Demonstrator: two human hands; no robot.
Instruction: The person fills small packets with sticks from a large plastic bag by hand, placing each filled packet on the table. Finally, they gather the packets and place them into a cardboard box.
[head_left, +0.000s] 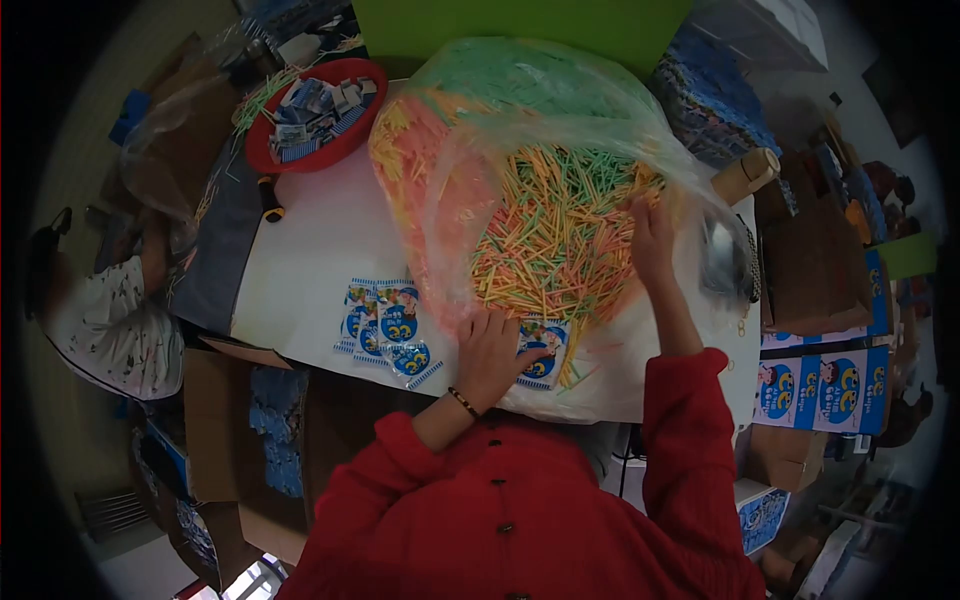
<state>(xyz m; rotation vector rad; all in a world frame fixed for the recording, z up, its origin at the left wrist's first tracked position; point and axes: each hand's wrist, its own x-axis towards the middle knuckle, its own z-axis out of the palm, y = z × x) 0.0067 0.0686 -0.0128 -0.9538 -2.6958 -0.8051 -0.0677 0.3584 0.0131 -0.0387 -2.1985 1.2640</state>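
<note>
A large clear plastic bag [560,85] lies spread on the table, full of thin pastel sticks [560,220] in yellow, green, orange and pink. My right hand [652,245] is at the right side of the loose sticks, its fingers curled in among them; their tips are partly hidden. My left hand [488,358] lies at the bag's near edge with its fingers stretched forward and its thumb spread over a small blue-and-white printed packet [545,370]. Left of it, several similar packets [400,318] lie overlapping on the white tabletop.
A red basin [372,75] of small blue-and-white packets stands at the back left. Near it lies a black-and-yellow handled tool [270,200]. A brown cardboard roll [745,178] is at the right. Printed cartons [825,390] stack beyond the table. Another person [115,320] is at the left.
</note>
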